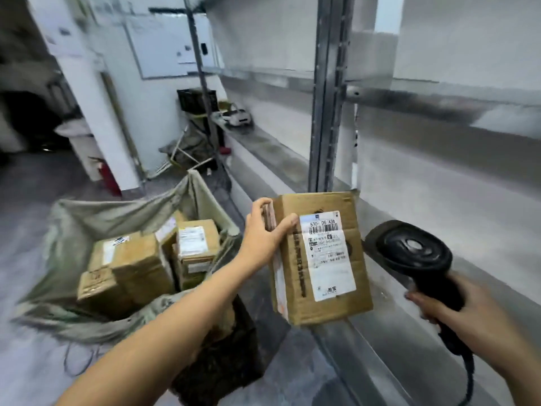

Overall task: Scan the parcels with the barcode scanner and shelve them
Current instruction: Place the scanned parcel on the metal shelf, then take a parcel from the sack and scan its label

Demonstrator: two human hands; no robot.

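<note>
My left hand [263,238] grips the cardboard parcel [319,256] label-up so my right hand [456,312], wrapped round the barcode scanner [415,253], can read it.

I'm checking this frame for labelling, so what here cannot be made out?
- Label on the held box, head view: small print too small to read.
- Scanner window: faces away.
- Scanner cable: cut off by the bottom edge.
- Boxes in the sack: lower ones hidden by upper ones, labels blurred.
- Far shelf items: blurred.
</note>
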